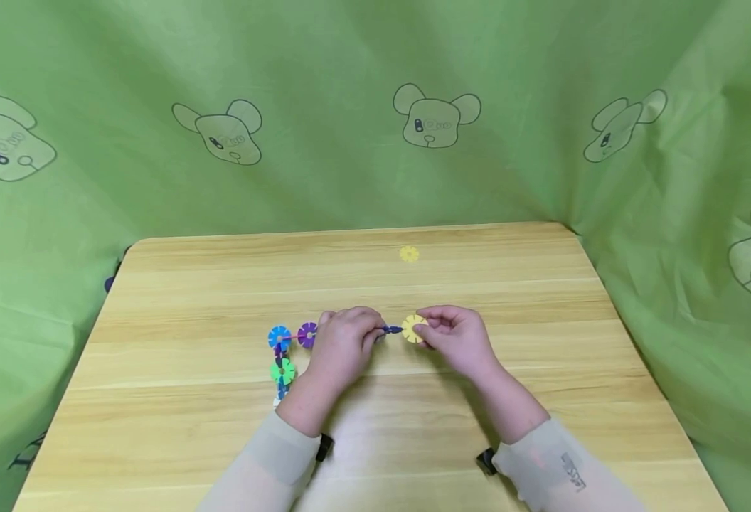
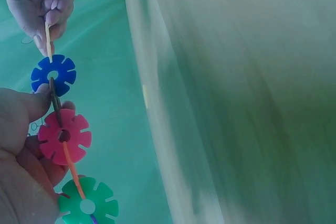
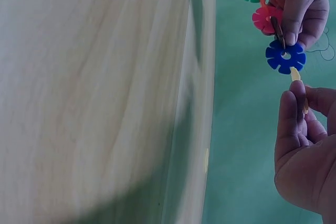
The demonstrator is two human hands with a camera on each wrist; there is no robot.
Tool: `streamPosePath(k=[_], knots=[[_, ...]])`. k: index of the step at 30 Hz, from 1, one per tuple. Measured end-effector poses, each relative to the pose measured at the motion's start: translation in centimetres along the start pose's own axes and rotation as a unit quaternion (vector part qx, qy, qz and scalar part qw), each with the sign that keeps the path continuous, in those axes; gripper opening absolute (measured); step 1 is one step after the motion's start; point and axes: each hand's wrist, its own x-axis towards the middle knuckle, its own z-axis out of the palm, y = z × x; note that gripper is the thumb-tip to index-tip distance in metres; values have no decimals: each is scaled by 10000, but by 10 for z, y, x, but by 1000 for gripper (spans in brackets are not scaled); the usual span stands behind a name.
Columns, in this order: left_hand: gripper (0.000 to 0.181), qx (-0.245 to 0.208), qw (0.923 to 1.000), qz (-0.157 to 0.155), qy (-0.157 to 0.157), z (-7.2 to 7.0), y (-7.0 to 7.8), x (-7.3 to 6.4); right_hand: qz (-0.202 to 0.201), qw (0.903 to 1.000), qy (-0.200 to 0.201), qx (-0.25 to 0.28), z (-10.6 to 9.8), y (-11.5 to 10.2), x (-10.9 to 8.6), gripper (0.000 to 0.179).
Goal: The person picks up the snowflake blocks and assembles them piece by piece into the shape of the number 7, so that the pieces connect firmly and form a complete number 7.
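My left hand [image 1: 346, 345] pinches a chain of slotted plastic snowflake discs near its right end. In the left wrist view a blue disc [image 2: 64, 68], an edge-on dark disc [image 2: 56, 103], a red disc [image 2: 76, 124] and a green disc [image 2: 100, 195] follow one another. My right hand [image 1: 457, 340] holds a yellow snowflake disc [image 1: 410, 329] between thumb and fingers. The yellow disc's edge lies right at the blue disc's rim. To the left, the chain runs past a purple disc [image 1: 306, 335] to a light blue disc [image 1: 279, 338], then bends toward me. Its middle hides behind my left hand.
Another yellow disc [image 1: 409, 254] lies near the far edge of the wooden table [image 1: 510, 284]. Past the bend, the chain carries a bright green disc [image 1: 282, 371]. A green cloth [image 1: 331, 178] with printed bear heads hangs behind and beside the table.
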Motion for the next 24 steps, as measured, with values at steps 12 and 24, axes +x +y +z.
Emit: streamPosePath(k=[12,24], knots=[[8,90,9999,71,56,-1,2,-2,292,9995,26,154,6,0,-2,27],[7,2,9992,188,359,1,5,-2,332,9975,208,580,9,-4,-5,26]])
